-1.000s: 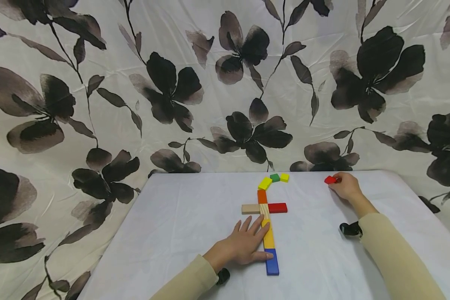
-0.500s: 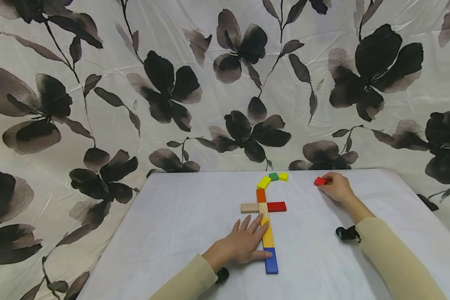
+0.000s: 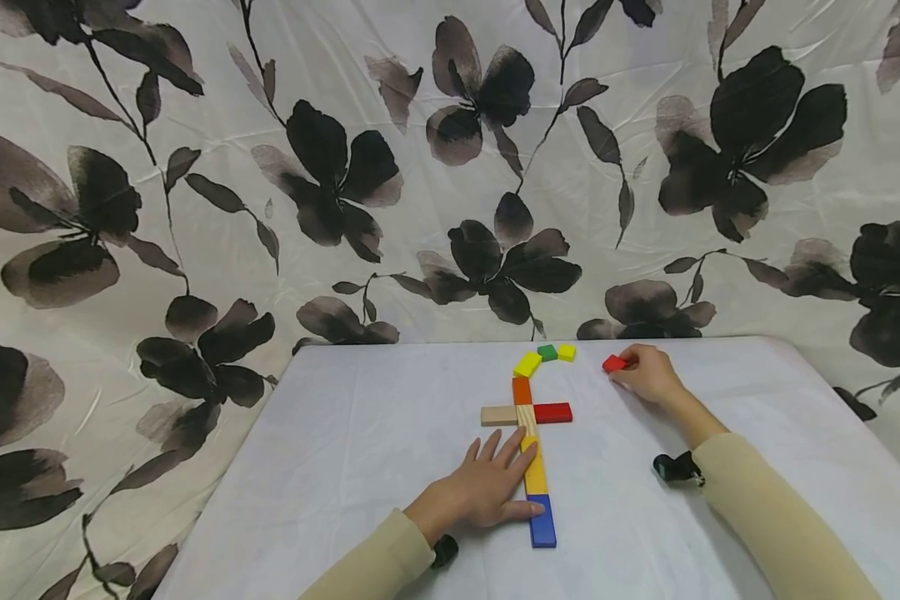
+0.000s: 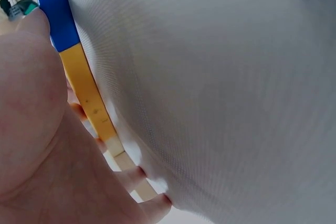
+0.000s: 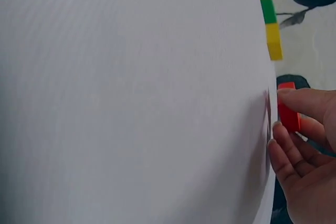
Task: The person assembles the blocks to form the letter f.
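My right hand [image 3: 650, 374] pinches a small red block [image 3: 613, 363] between thumb and fingers near the table's far edge, to the right of a small yellow block [image 3: 566, 352]. In the right wrist view the red block [image 5: 289, 107] shows apart from the yellow end of the row. With fingers spread, my left hand [image 3: 483, 486] rests along a column of blocks. Its fingertips touch the yellow-orange block [image 3: 536, 477], and the thumb lies on the blue block [image 3: 543, 532]. Above them come a pale striped wooden block [image 3: 526, 417] and an orange block [image 3: 522, 391].
A tan block [image 3: 499, 416] and a long red block [image 3: 552, 413] flank the column. A yellow block [image 3: 528, 364] and a green block [image 3: 547, 353] curve from its top toward the right. White cloth covers the table [image 3: 360, 467]; a floral curtain [image 3: 412, 192] hangs behind.
My right hand has moved left along the far edge, carrying the red block closer to the small yellow block. The left hand has stayed in place on the column.
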Tool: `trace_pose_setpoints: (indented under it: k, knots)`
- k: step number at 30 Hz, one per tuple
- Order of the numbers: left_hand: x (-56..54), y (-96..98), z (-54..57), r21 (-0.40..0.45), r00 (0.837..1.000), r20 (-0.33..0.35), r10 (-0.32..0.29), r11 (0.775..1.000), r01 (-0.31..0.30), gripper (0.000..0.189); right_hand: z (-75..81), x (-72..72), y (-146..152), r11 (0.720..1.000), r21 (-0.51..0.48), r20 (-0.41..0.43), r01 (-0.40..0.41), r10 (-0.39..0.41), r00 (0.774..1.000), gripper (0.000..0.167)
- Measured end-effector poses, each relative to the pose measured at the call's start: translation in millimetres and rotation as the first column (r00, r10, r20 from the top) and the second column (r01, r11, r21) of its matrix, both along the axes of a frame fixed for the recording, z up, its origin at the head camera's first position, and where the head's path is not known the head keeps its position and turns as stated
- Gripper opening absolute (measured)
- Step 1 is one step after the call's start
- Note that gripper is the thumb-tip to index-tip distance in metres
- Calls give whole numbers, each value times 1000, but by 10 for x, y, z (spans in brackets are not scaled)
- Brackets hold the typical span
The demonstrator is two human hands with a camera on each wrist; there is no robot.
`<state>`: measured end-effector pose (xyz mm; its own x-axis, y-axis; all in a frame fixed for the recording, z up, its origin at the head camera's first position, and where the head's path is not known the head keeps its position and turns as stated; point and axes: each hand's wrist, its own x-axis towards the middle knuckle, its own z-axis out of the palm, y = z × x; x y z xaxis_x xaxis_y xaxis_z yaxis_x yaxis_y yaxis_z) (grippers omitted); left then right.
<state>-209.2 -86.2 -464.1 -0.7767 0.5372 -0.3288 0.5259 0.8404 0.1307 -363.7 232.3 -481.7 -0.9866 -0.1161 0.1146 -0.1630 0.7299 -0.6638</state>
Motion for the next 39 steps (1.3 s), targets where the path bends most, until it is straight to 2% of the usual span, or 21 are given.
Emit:
trace_pose_setpoints:
  k: [19, 39]
  knots:
    - [-8, -5, -31, 4, 1000, -3, 4, 1000, -4, 93, -62, -148, -342, 1000, -19, 62, 16, -15, 998, 38]
    - [-11, -6, -35, 5, 1000, -5, -1, 1000, 1, 92, -46, -198, -469, 999, 3, 83, 51, -51, 995, 37]
